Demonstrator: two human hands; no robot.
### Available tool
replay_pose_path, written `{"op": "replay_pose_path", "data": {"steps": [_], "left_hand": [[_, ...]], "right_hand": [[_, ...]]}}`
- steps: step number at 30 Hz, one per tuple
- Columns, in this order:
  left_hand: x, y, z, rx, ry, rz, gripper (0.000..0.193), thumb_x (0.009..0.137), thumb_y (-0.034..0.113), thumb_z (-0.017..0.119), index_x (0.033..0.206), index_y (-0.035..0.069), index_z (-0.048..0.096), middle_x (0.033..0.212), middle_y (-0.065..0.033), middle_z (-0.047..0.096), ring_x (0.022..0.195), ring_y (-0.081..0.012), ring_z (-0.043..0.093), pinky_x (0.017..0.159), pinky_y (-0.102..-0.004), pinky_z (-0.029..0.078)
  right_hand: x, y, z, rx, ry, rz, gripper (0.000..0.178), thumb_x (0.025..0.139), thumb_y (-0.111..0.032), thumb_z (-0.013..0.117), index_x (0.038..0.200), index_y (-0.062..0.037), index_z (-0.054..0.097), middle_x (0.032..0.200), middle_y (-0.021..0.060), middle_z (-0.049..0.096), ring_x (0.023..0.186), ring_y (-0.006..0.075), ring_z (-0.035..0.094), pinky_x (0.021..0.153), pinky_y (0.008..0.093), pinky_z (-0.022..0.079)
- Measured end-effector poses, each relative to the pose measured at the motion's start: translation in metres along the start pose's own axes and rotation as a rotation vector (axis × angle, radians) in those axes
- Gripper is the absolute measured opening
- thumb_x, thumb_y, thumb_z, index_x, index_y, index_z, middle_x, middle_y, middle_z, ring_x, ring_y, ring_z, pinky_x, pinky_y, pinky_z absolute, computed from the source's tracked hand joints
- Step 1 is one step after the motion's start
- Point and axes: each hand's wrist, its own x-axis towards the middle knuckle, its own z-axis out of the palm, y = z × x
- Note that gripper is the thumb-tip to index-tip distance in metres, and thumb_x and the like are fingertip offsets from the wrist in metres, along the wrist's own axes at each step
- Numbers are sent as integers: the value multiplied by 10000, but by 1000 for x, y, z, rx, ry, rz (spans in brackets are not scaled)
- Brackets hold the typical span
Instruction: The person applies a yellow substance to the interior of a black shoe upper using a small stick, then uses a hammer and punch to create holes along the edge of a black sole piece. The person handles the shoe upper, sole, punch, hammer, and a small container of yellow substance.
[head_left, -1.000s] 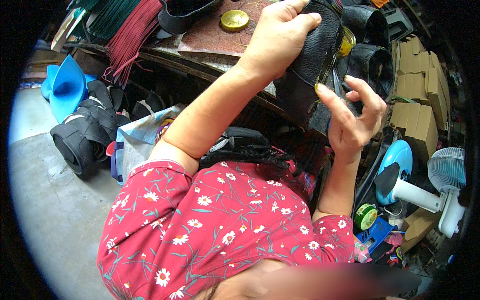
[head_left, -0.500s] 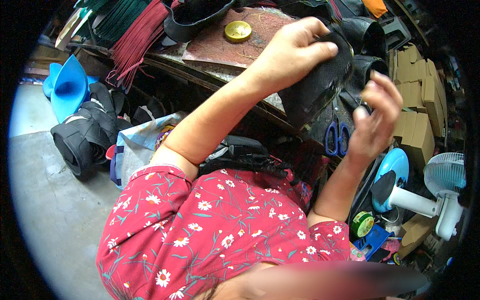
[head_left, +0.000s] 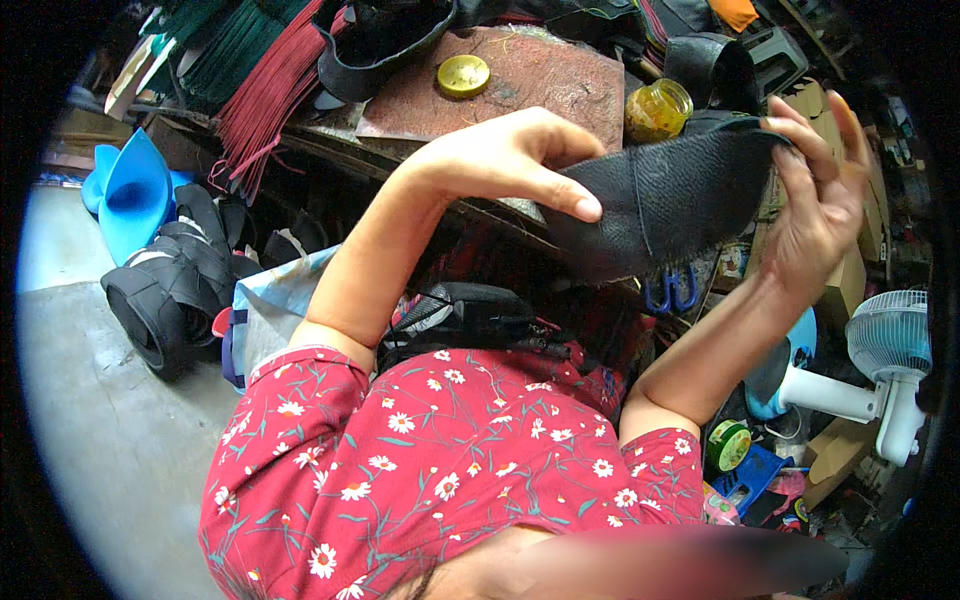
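The left end of a black leather piece (head_left: 685, 195) is pinched by the left hand (head_left: 530, 160), with the thumb laid flat on the near face and the other fingers curled behind, largely hidden. By the right hand (head_left: 825, 190) the upper right corner is nipped at the fingertips, while the remaining fingers are raised and spread apart. The piece is thus held up between both hands, above the near side of the workbench. Its surface is pebbled and dull-sheened, crossed by a raised seam; the outline is long and curved, and the lower edge looks rough and slightly frayed.

Behind it the blue-handled scissors (head_left: 670, 290) are partly covered — only the loops are clearly seen. Just beyond its upper edge an open glass jar (head_left: 658, 110) is smeared with yellow matter. A coarse reddish slab (head_left: 540, 85) is topped by a round yellow lid (head_left: 463, 76), and beside it a curved black band (head_left: 345, 75) is laid near a bundle of thin red cords (head_left: 270, 90). On the right, cardboard boxes (head_left: 850, 280) are partly blocked by the right hand, and a white fan (head_left: 890, 335) is seen nearer the body.
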Motion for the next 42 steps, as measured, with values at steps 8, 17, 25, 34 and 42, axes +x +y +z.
{"op": "replay_pose_path", "data": {"steps": [8, 17, 25, 34, 42], "left_hand": [[-13, 33, 16, -499, 392, 337, 324, 932, 190, 665, 1173, -24, 630, 1035, -38, 690, 909, -80, 640, 835, -238, 514], [-13, 33, 21, -617, 433, 363, 454, 768, 117, 798, 1168, -5, 622, 1038, -60, 695, 893, -125, 659, 852, -281, 525], [12, 14, 26, -585, 672, 393, 236, 939, 130, 638, 1127, -13, 633, 1007, -71, 704, 862, -118, 667, 776, -258, 545], [22, 18, 35, -640, 732, 405, 176, 951, 110, 603, 1074, -8, 648, 948, -61, 706, 810, -118, 666, 743, -254, 542], [22, 23, 39, -677, 661, 402, 178, 946, 106, 606, 1072, -12, 651, 937, -62, 704, 794, -106, 659, 725, -246, 538]], "right_hand": [[12, 103, 2, -1043, -223, -154, 388, 800, -511, 707, 1044, -214, 759, 1242, 82, 642, 1310, 345, 445, 1113, 495, 301], [15, 112, 18, -1367, -506, 54, 404, 748, -585, 712, 1007, -282, 775, 1436, 36, 505, 1423, 292, 299, 1133, 644, 133], [-10, 68, 1, -1279, -378, -7, 443, 755, -567, 725, 977, -185, 768, 1324, 71, 592, 1311, 286, 448, 1105, 607, 238], [-42, 14, 45, -198, -151, 101, 1036, 888, -797, 79, 1309, 2, 587, 1252, 157, 537, 1123, 247, 518, 1044, 400, 348], [-46, 16, 44, -231, -95, 57, 904, 918, -758, 252, 1312, -14, 582, 1107, 119, 544, 940, 181, 494, 838, 306, 405]]}}
